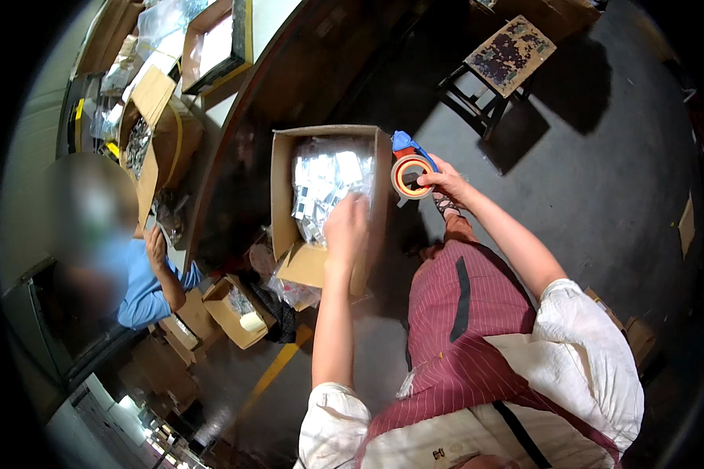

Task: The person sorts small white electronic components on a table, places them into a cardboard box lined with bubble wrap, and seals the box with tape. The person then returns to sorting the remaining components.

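Note:
In front of me stands an open cardboard box (284, 199), filled with small white and silver packets (321, 184) that lie loosely in clear plastic. My left hand (346, 227) is over the box's right part, next to the packets. Its fingers point away from me and are partly hidden and blurred, so I cannot tell whether they hold anything. To the right of the box, my right hand (443, 181) is closed round a tape dispenser (404, 143) with a blue frame and a roll of tape on it. The near flap (303, 267) of the box is folded outward.
At the left, a co-worker in a blue shirt (145, 283) is beside a bench with a large open carton (172, 144) of small parts. A smaller open box (238, 313) lies below the bench. A worn stool (511, 56) stands at the far right.

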The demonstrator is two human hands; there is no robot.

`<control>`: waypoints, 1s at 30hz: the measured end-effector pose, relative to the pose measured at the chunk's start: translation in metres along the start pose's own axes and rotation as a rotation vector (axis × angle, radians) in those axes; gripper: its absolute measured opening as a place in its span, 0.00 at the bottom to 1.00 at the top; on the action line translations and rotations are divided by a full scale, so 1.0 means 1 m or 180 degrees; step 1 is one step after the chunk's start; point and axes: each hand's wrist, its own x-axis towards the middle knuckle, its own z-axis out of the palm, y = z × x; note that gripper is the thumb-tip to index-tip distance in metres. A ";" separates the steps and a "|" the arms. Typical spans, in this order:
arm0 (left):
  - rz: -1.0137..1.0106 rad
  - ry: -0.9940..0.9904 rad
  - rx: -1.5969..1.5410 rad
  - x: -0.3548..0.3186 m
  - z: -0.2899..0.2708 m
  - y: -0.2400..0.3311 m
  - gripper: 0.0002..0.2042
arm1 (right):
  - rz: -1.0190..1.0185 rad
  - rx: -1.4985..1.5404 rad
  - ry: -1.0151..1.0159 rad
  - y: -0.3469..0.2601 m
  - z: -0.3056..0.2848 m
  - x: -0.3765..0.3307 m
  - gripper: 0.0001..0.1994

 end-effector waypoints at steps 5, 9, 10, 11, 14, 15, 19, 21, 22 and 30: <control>-0.1232 0.1875 0.0960 -0.147 -0.059 -0.114 0.19 | -0.0333 0.0255 0.0506 0.040 0.030 -0.009 0.30; -0.3134 0.0205 -0.3391 -0.176 -0.056 -0.089 0.31 | -0.0499 0.0498 0.0762 0.062 0.049 -0.024 0.29; -0.2964 -0.0126 -0.3869 -0.177 -0.042 -0.088 0.31 | -0.0530 0.0491 0.0764 0.069 0.054 -0.033 0.29; -0.2706 -0.0356 -0.3671 -0.171 -0.034 -0.081 0.25 | -0.0565 0.0479 0.0787 0.082 0.062 -0.046 0.29; -0.2346 -0.0317 -0.3610 -0.143 -0.026 -0.071 0.16 | -0.0692 -0.0287 0.0719 0.147 0.068 -0.097 0.27; -0.2371 -0.0354 -0.3519 -0.140 -0.022 -0.077 0.16 | -0.0371 0.0019 0.0799 0.174 0.085 -0.120 0.28; -0.2340 -0.0579 -0.3354 -0.142 -0.019 -0.097 0.12 | 0.0188 0.0196 0.0869 0.259 0.163 -0.181 0.31; -0.2259 -0.0633 -0.3473 -0.145 -0.019 -0.101 0.12 | 0.0068 0.0560 0.0757 0.268 0.207 -0.177 0.31; -0.2217 -0.0652 -0.3536 -0.147 -0.019 -0.102 0.12 | -0.0053 0.0765 0.0714 0.273 0.222 -0.170 0.31; -0.0935 0.0925 -0.2027 -0.198 0.017 -0.191 0.18 | 0.0374 0.1235 0.0862 0.270 0.254 -0.158 0.17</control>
